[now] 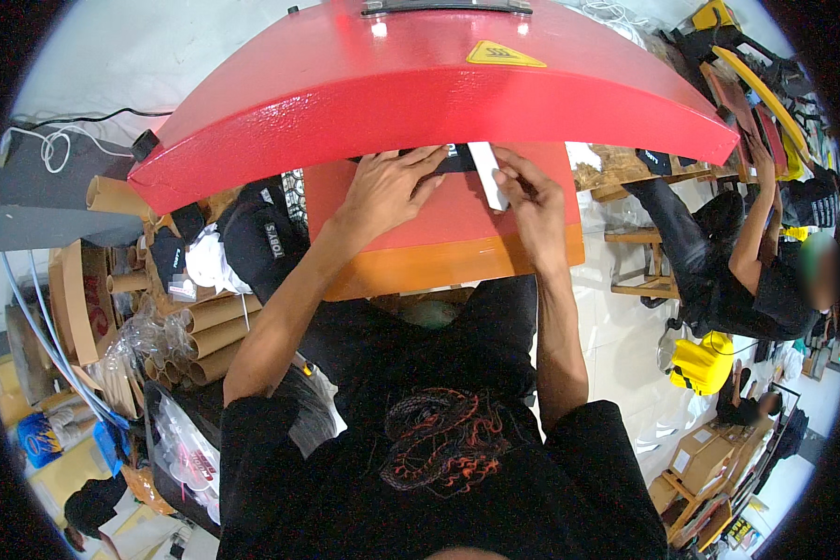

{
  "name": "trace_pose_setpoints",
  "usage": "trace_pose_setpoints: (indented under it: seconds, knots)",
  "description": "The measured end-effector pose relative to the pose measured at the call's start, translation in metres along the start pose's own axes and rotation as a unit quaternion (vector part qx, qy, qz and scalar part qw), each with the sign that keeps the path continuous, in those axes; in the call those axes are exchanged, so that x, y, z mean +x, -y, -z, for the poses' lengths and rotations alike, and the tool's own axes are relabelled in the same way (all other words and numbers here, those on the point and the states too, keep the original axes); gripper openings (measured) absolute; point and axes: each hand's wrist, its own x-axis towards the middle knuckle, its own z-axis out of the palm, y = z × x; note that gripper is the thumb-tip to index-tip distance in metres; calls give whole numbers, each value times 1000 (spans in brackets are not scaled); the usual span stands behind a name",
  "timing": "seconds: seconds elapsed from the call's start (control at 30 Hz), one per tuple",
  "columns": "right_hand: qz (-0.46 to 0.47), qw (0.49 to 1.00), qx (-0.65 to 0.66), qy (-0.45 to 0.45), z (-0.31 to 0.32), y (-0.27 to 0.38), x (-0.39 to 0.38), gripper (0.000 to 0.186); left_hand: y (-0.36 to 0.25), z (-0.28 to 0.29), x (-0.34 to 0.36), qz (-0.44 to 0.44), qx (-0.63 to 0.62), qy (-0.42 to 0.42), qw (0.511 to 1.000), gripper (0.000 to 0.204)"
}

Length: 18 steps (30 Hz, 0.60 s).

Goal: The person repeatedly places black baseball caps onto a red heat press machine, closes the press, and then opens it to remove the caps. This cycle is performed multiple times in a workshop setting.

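A heat press with a raised red upper part [420,107] stands before me, and its red lower plate [411,233] has an orange front edge. On the plate lies a piece of black fabric [457,161] with a white mark, its far side hidden under the press. My left hand [389,189] rests on the fabric's left side, fingers stretched out and holding nothing. The fingers of my right hand [535,194] are bent against the right edge of a narrow white strip [488,175], which crosses the fabric and reaches toward me.
Left of the press are black caps [261,229], cardboard tubes [222,336] and clear plastic bags [182,448]. A co-worker [765,271] sits at the right beside a wooden stool [644,266]. A yellow container [702,364] stands on the floor there.
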Motion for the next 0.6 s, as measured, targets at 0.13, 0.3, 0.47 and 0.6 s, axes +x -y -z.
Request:
trace_pose_setpoints:
  seconds: [0.13,0.3,0.47,0.6]
  knots:
    - [-30,999,41,13,-18,-6,11,29,0,0,0,-5,8,1,1000,46]
    - [-48,998,40,6,-23,-9,7,29,0,0,0,0,13,1,1000,46]
    - [-24,1000,-18,-3,-24,-12,7,28,0,-1,0,-15,14,-21,1000,46]
    - [-36,999,-7,-7,-24,-1,4,31,-1,-2,1,-11,14,-21,1000,45]
